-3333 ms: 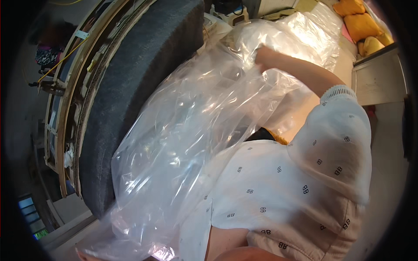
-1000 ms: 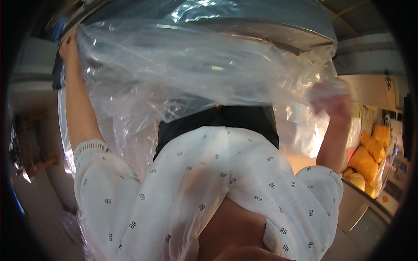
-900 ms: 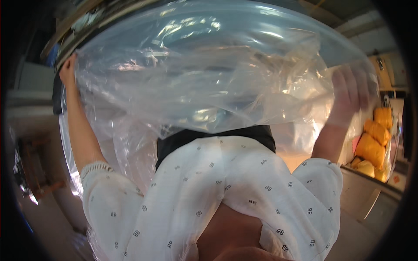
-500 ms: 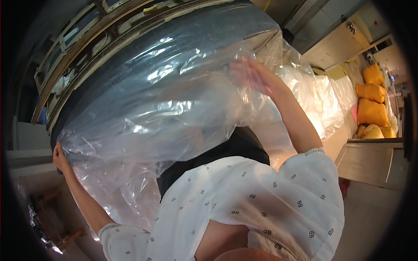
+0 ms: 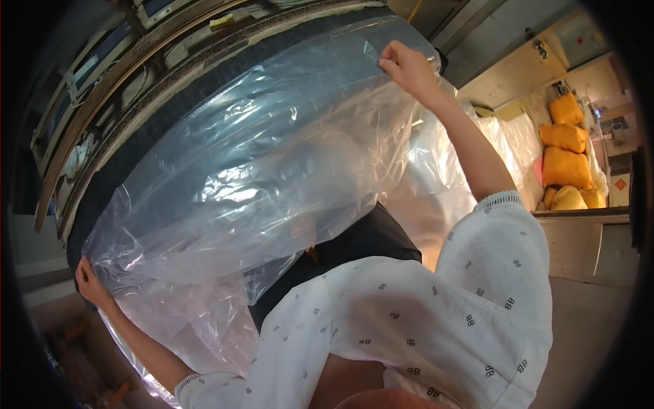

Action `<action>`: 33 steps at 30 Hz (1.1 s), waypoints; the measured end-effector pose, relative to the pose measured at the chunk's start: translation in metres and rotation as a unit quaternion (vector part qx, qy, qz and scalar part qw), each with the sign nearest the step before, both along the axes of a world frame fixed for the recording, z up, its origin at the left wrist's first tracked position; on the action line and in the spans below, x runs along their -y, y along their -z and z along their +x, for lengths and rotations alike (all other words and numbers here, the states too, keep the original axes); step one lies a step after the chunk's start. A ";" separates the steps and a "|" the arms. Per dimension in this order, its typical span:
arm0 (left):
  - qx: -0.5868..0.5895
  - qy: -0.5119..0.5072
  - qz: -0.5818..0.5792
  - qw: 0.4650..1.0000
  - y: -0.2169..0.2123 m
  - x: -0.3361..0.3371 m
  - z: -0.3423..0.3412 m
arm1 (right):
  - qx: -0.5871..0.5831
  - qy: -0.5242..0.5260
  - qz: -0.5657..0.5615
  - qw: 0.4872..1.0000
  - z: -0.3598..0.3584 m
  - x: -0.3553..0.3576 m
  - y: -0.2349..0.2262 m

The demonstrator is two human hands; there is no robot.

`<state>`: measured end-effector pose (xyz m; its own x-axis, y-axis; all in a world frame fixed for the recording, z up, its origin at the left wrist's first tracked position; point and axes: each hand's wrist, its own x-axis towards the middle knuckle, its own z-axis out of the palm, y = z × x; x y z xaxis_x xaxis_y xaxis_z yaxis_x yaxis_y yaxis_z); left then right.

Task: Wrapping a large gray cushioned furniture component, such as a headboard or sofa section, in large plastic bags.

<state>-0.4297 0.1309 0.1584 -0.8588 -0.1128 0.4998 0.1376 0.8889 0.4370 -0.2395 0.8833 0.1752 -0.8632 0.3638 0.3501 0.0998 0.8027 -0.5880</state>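
Observation:
A wide, clear plastic sheet (image 5: 204, 184) lies wrinkled over a dark bench surface (image 5: 129, 153) and drapes down over my lap. At the left end of the bench, my left hand (image 5: 91, 281) pinches the sheet's edge between closed fingers. My right hand (image 5: 409, 68) is closed at the far right, fingertips together on the sheet near its far edge. Between the two hands the film spreads with shiny folds, and its near part hangs in loose creases.
Behind the bench runs a metal and wood machine frame (image 5: 102, 102) with a small yellow piece (image 5: 221, 22) on it. More bunched plastic (image 5: 507, 146) extends to the right. Orange sacks (image 5: 567, 167) are stacked farther right, near a pale wooden cabinet (image 5: 514, 71).
My right hand, blurred and beneath or behind film before, has moved up and away to the sheet's far edge. The sheet's far edge now shows flatter across the bench. My left hand keeps its grip.

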 end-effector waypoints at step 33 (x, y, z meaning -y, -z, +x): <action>0.022 0.018 0.046 0.999 -0.056 0.041 0.133 | 0.013 0.058 0.207 0.977 -0.071 0.018 -0.011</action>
<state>-0.2970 0.0896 0.2147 -0.8839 -0.1249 0.4507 0.1481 0.8394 0.5230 -0.3106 0.8649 0.1860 -0.8350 0.2912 0.4668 0.2141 0.9535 -0.2119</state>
